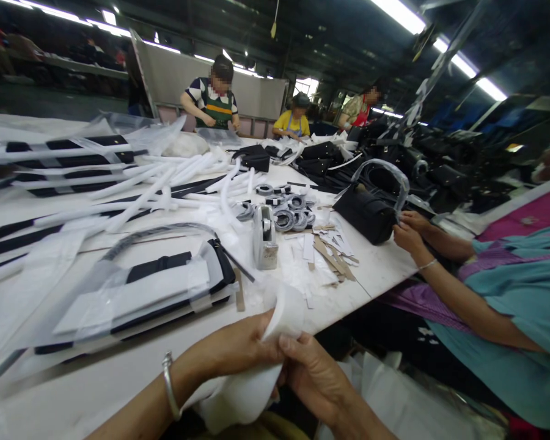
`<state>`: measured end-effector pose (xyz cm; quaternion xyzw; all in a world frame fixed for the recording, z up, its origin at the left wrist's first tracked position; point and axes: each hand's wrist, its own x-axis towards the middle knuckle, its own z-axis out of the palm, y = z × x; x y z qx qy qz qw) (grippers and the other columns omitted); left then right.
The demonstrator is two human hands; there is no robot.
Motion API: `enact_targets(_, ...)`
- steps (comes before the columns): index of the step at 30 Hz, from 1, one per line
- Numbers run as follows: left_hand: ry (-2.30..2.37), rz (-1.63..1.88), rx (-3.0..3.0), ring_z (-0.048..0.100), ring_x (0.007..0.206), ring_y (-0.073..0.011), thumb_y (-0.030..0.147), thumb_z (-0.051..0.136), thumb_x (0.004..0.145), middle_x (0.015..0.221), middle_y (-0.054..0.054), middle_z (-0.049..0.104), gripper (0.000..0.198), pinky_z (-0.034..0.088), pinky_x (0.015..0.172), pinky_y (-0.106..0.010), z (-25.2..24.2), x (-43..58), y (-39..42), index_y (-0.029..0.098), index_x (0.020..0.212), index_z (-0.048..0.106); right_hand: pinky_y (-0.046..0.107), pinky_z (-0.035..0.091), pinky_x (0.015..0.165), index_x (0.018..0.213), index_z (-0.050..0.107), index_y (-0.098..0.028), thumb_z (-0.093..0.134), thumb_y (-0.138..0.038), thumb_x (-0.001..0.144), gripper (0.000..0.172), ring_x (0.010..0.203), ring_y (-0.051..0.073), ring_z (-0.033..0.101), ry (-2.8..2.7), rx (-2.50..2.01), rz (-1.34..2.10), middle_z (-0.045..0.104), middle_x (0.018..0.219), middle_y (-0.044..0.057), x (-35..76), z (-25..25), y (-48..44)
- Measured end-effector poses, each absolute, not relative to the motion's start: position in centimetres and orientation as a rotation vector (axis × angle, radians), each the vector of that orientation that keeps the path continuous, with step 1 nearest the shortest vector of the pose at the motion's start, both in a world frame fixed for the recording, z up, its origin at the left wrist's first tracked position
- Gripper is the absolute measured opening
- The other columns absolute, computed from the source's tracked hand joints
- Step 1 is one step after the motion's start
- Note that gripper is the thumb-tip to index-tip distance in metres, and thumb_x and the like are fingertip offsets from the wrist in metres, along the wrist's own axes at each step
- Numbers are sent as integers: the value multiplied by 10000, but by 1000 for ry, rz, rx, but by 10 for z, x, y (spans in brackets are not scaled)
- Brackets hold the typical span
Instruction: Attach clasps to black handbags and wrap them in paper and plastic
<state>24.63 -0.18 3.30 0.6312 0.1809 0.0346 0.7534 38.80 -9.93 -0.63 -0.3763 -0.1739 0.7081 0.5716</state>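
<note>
My left hand [238, 351] and my right hand [311, 373] meet at the near edge of the white table [119, 373]. Both are closed on a sheet of white foam wrap [247, 391], which bunches between them and sticks up above my fingers. A silver bangle [169, 385] sits on my left wrist. Just beyond my hands lies a flat black bag piece in clear plastic [142, 293] with a curved handle over it.
A tape dispenser [264, 238] stands mid-table beside tape rolls [288, 214] and paper scraps [330, 250]. White foam strips [165, 177] cover the left. A person on the right in teal handles a black handbag [366, 214]. Three more people work at the far end.
</note>
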Motion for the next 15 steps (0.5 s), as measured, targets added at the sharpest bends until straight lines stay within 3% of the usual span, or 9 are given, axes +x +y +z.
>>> enact_targets(3,546,253,1574,614,874,-219,295,722,734,978,-39,682,546,485,725,-262,27,248,0,196,1248,564,263,465,588,955,725,-130,816,-266,713,292,642,157,586,-366,-866,1620,688,782,61,389,-4,-95)
enact_targets(6,832,467,1498,630,858,-236,276,786,643,928,-35,687,954,489,739,-293,13,252,-7,179,1458,300,300,479,727,1006,725,-155,774,-243,769,258,771,185,618,-361,-833,1587,708,874,69,392,0,-90)
enact_targets(8,886,540,1308,654,824,-248,334,787,645,935,-61,699,1048,503,713,-316,3,253,-13,167,1487,185,320,479,767,1049,716,-161,758,-256,789,280,830,204,624,-368,-823,1578,710,920,78,394,2,-87)
enact_targets(10,811,587,1117,673,819,-262,385,769,667,978,-99,708,953,518,706,-333,-5,252,-20,161,1443,263,328,480,774,1073,707,-156,755,-280,793,310,857,217,625,-377,-836,1578,709,934,84,394,2,-85)
enact_targets(13,739,673,1049,679,876,-268,410,744,708,1030,-123,709,592,520,754,-327,-9,251,-27,146,1199,546,312,481,731,1046,714,-145,774,-311,772,326,832,215,626,-401,-894,1574,709,905,85,393,2,-82)
enact_targets(15,734,717,1092,670,940,-266,392,728,739,1066,-109,707,425,512,800,-312,-8,251,-29,152,1074,627,283,472,674,998,726,-139,790,-321,755,310,773,195,622,-433,-943,1576,709,869,81,393,4,-80)
